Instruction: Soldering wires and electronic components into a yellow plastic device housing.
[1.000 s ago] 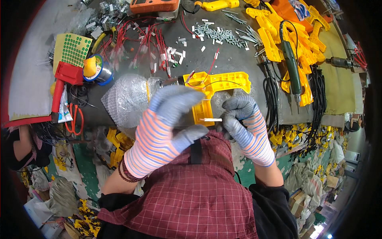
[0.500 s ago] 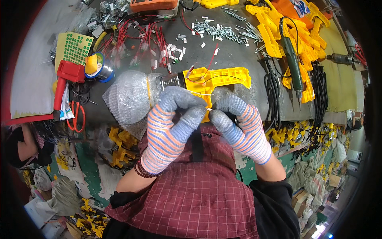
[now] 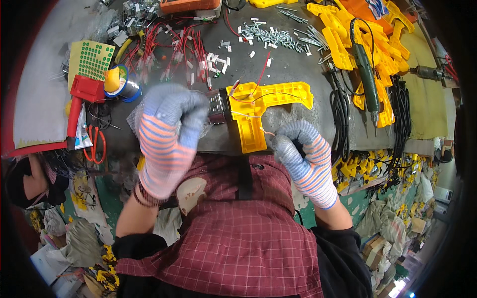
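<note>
My right hand [image 3: 304,161], in a striped glove with grey fingertips, pinches the end of a thin wire [image 3: 269,132]. That wire comes off a yellow handle-shaped plastic half-shell [image 3: 252,135] lying open side up on the bench. Red, black and white wires run inside the shell. A dark slotted collar [image 3: 216,105] joins the shell's left end. Bubble wrap left of the collar is mostly hidden behind my left hand [image 3: 171,136]. That hand, gloved alike and blurred by motion, is raised with curled fingers; I cannot make out anything in them.
A green electric screwdriver [image 3: 366,82] lies by yellow shells [image 3: 343,44] on the right, near black cables [image 3: 340,119]. Screws [image 3: 276,38] and red wires [image 3: 184,49] are spread at the back. Leftward are a solder spool [image 3: 131,89], a red tool [image 3: 79,99] and orange-handled scissors [image 3: 94,149].
My left hand has let go near the wire end and moved left, over the bubble wrap. My right hand has shifted slightly right and down, still pinching the wire.
</note>
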{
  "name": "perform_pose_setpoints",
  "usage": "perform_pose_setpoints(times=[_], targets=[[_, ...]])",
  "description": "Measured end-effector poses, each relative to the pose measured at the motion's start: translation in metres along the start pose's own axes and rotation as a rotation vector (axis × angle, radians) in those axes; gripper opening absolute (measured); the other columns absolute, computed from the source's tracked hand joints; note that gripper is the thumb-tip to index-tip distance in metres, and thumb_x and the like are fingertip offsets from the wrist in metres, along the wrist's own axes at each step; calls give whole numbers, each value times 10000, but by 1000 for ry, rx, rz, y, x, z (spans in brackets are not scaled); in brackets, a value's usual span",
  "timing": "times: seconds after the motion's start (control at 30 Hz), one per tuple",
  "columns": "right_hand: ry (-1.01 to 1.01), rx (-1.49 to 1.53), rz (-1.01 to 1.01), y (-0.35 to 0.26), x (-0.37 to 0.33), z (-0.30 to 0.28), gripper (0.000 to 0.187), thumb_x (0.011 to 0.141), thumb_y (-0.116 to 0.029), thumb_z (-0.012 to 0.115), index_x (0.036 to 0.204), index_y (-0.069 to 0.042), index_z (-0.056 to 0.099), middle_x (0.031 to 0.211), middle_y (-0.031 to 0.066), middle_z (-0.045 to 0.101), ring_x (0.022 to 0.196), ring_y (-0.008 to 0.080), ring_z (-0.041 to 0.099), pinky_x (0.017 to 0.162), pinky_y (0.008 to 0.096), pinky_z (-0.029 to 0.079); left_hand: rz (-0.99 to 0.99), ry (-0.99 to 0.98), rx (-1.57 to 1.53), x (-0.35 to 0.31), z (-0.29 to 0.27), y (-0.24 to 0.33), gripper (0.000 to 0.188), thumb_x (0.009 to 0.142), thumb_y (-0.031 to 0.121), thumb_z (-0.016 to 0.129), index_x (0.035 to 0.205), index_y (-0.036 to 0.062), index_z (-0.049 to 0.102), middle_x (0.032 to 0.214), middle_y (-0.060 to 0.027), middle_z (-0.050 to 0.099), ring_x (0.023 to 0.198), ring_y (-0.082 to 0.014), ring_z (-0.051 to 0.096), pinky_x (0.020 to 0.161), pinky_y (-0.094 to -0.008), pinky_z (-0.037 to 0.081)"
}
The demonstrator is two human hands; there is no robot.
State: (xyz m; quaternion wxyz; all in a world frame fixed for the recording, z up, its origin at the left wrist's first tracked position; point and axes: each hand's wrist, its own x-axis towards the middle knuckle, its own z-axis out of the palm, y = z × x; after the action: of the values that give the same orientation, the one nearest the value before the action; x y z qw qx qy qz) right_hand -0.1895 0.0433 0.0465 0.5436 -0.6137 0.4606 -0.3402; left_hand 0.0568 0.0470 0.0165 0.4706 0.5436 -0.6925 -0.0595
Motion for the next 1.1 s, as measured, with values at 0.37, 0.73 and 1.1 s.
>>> perform_pose_setpoints(times=[0.37, 0.73, 1.1], targets=[[-35, -89, -76, 4, -2, 8, 95, 901, -83, 636, 965, -20, 608, 781, 88, 636, 666, 176, 623, 630, 307, 496, -868, -71, -1147, -29, 42, 73, 164, 899, 135, 676, 1024, 49, 615, 901, -5, 609, 689, -61, 527, 605, -220, 440], [154, -222, -95, 14, 18, 6, 106, 883, -94, 648, 940, -34, 582, 828, 128, 684, 731, 234, 702, 647, 332, 534, -431, 355, -691, -41, 17, 35, 132, 909, 62, 634, 1036, 27, 621, 895, -27, 614, 712, -98, 530, 682, -254, 461], [96, -686, -329, 28, 41, 16, 131, 835, -127, 697, 921, -59, 625, 802, 149, 659, 733, 350, 648, 626, 404, 504, 46, -84, 89, -16, 51, 18, 258, 789, 87, 672, 1047, 103, 659, 942, -75, 676, 803, -298, 594, 750, -433, 467]])
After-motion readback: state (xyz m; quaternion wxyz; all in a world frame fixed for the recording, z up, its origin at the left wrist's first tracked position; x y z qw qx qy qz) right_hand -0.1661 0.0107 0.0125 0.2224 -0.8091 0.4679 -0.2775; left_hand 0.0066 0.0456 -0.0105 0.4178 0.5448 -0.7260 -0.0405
